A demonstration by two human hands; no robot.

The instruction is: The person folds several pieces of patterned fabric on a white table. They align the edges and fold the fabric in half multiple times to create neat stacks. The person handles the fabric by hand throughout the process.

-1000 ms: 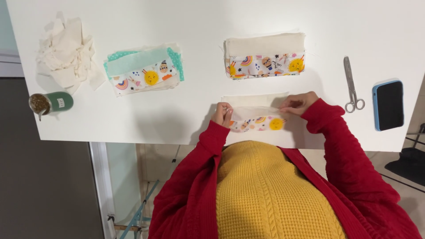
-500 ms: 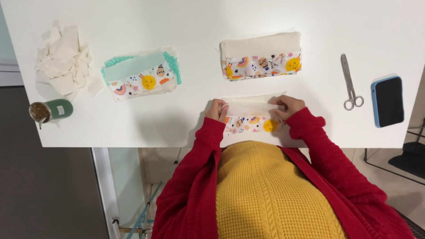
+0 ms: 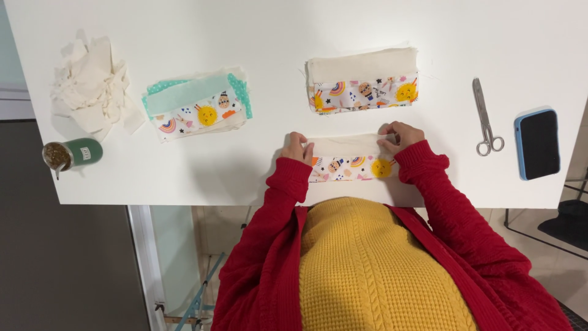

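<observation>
Pinching the upper corners of the printed fabric piece (image 3: 348,160) at the near bench (image 3: 245,37) edge, left hand (image 3: 298,148) and right hand (image 3: 399,135) stay closed on it; both have shifted slightly leftward, suggesting ongoing alignment of the cream strip.

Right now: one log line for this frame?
left hand: on fabric piece left end | right hand: on its right end | piece: flat at table edge | scissors, phone: right, untouched

A red knit cardigan (image 3: 453,245) covers a mustard-yellow textured sweater (image 3: 373,270).
</observation>
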